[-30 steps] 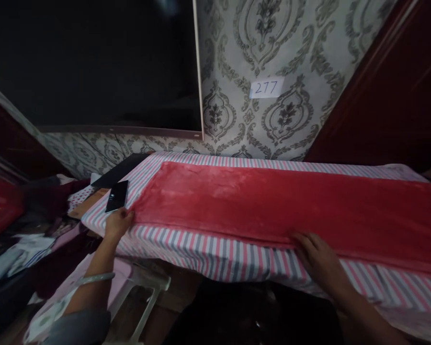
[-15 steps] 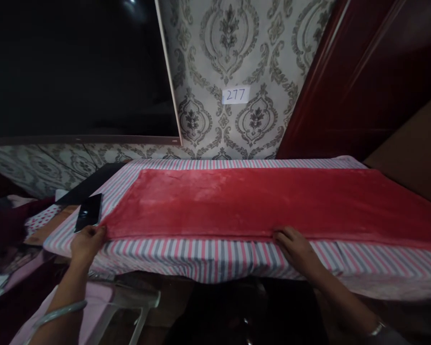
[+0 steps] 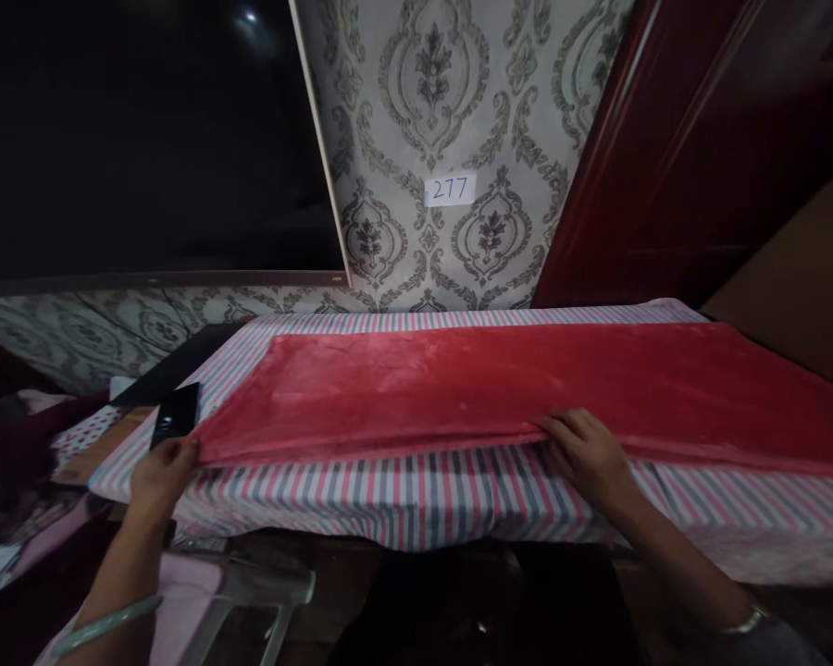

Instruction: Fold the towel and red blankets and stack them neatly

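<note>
A long red plush blanket (image 3: 403, 388), folded in layers, lies across a table spread with a striped cloth (image 3: 430, 490). My left hand (image 3: 163, 472) pinches the blanket's near left corner between thumb and fingers. Farther right, my right hand (image 3: 590, 458) grips the near edge, fingers closed over it, and that stretch of the edge is raised off the striped cloth. Just beyond my left hand lies a black phone (image 3: 177, 413), its lower end hidden by the hand.
A large dark television (image 3: 145, 139) stands at the back left. A paper marked 277 (image 3: 450, 190) is stuck on the patterned wall. Dark red wooden panels (image 3: 639, 203) rise at right. Below left are a clear plastic stool (image 3: 270, 592) and heaped fabrics (image 3: 34, 444).
My right hand has moved up and slightly right, lifting the near edge of the blanket off the cloth. My left hand stays at the corner. The view has shifted slightly.
</note>
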Available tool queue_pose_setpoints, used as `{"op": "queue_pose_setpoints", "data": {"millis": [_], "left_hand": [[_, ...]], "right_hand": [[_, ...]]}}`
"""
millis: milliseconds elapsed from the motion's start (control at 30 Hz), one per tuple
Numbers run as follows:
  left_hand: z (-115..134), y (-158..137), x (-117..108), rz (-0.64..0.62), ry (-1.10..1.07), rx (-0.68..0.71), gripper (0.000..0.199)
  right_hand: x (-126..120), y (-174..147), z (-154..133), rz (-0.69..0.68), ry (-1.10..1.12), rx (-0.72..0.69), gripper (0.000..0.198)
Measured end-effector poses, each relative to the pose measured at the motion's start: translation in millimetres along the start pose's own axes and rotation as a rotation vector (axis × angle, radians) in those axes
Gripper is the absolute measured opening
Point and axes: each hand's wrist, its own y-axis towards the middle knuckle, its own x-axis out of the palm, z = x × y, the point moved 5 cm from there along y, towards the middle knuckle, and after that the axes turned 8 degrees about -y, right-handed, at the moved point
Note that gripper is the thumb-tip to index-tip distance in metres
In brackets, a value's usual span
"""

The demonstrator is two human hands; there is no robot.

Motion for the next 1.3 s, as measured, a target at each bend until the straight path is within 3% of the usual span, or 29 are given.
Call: {"op": "queue_pose_setpoints", "data": {"millis": [167, 333, 467, 567, 700, 800, 933, 1133, 1300], "left_hand": [[-9.2, -3.6, 11.9, -0.134, 0.112, -0.033, 0.022], [-3.0, -11.1, 17.0, -0.168, 0.180, -0.051, 0.029], [-0.3, -20.7, 15.6, -0.106, 0.163, -0.077, 0.036], [-0.2, -27.0, 14.6, -0.055, 0.145, -0.100, 0.040], [2.4, -29.5, 14.2, -0.058, 0.157, -0.086, 0.039], [5.0, -30.3, 13.5, -0.067, 0.191, -0.047, 0.037], [8.0, -37.0, 13.2, -0.096, 0.250, -0.015, 0.039], [34.5, -39.8, 8.4, -0.034, 0.400, 0.150, 0.042], [58.9, -19.3, 19.5, -0.216, 0.339, 0.096, 0.043]], "right_hand": [[18.0, -20.6, -13.4, -0.109, 0.042, -0.071, 0.031], [21.1, -35.5, -15.6, -0.165, 0.148, -0.026, 0.025], [6.4, -18.4, -12.9, -0.163, 0.247, 0.004, 0.024], [4.7, 8.0, -26.6, -0.134, 0.255, 0.009, 0.029], [26.2, 30.9, -72.5, -0.189, 0.266, -0.095, 0.049], [53.0, 22.5, -103.8, -0.310, 0.231, -0.211, 0.055], [73.8, 2.6, -114.8, -0.370, 0.227, -0.253, 0.057], [75.1, -1.0, -112.1, -0.298, 0.213, -0.275, 0.060], [80.0, -5.0, -111.9, -0.270, 0.210, -0.282, 0.063]]}}
